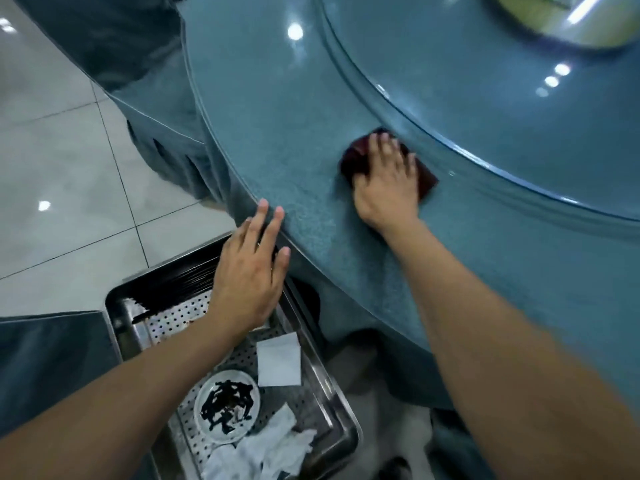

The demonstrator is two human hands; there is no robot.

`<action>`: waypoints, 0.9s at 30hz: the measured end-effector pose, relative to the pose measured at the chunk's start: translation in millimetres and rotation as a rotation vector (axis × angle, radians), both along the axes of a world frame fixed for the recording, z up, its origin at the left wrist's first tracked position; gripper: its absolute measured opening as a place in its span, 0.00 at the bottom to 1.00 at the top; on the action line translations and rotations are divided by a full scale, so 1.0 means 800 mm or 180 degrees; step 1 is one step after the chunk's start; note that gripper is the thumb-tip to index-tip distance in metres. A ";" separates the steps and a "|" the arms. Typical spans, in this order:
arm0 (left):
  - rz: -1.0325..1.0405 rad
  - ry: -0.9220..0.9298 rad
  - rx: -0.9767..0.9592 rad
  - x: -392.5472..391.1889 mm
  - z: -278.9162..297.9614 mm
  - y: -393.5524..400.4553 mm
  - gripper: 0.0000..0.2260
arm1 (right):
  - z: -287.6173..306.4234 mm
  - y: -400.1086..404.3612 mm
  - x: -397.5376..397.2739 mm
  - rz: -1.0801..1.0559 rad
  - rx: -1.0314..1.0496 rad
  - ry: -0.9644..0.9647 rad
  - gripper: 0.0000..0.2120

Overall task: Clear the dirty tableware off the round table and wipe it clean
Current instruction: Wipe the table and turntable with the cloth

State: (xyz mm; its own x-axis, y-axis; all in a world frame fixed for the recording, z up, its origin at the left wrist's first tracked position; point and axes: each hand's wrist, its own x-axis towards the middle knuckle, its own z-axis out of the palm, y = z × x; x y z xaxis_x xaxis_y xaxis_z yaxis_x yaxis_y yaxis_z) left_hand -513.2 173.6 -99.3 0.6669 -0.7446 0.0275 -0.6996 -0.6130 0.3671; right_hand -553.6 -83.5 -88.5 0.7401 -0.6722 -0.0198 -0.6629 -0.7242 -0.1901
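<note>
My right hand [388, 181] presses flat on a dark red cloth [427, 180] on the blue-covered round table [294, 150], just below the rim of the glass turntable [467, 98]. My left hand [249, 268] is open, its fingertips resting on the table's near edge, above a steel tray [343, 420]. In the tray lie a small white dish [227, 405] smeared with dark sauce, a square white napkin [278, 360], crumpled tissues [263, 448] and black chopsticks [173, 285].
A chair in a blue-grey cover [162, 133] stands at the table's left edge. Another covered seat [52, 358] shows at lower left. Pale floor tiles [52, 202] fill the left side. A blurred shiny object [571, 22] sits at the turntable's centre.
</note>
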 end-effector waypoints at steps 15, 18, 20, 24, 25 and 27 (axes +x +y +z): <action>0.0066 0.0038 -0.0108 0.042 -0.004 0.005 0.27 | 0.002 -0.015 -0.019 0.0190 0.0100 -0.0068 0.31; 0.0103 0.0207 -0.0039 0.032 -0.009 0.008 0.29 | 0.002 -0.018 0.034 -0.0024 0.0101 -0.0066 0.31; 0.0084 0.0285 -0.0024 0.032 -0.011 0.010 0.30 | 0.002 -0.018 0.091 -0.0024 0.0123 -0.0084 0.31; 0.0039 0.0289 -0.0017 0.035 -0.012 0.012 0.31 | 0.006 0.041 0.205 0.0845 0.0165 -0.0017 0.31; 0.0028 0.0282 -0.0016 0.034 -0.014 0.011 0.31 | 0.007 0.066 0.221 0.1171 0.0164 -0.0021 0.31; 0.0044 0.0293 -0.0005 0.033 -0.016 0.008 0.31 | 0.010 0.099 0.228 0.1627 0.0187 -0.0068 0.30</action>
State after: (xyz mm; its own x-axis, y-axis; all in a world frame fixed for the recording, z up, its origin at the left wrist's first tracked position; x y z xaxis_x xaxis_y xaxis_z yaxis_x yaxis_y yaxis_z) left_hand -487.0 180.3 -112.0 0.6770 -0.7353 -0.0334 -0.6542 -0.6219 0.4304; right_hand -371.1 -4.3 -80.7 0.9745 -0.2226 -0.0280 -0.2224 -0.9424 -0.2500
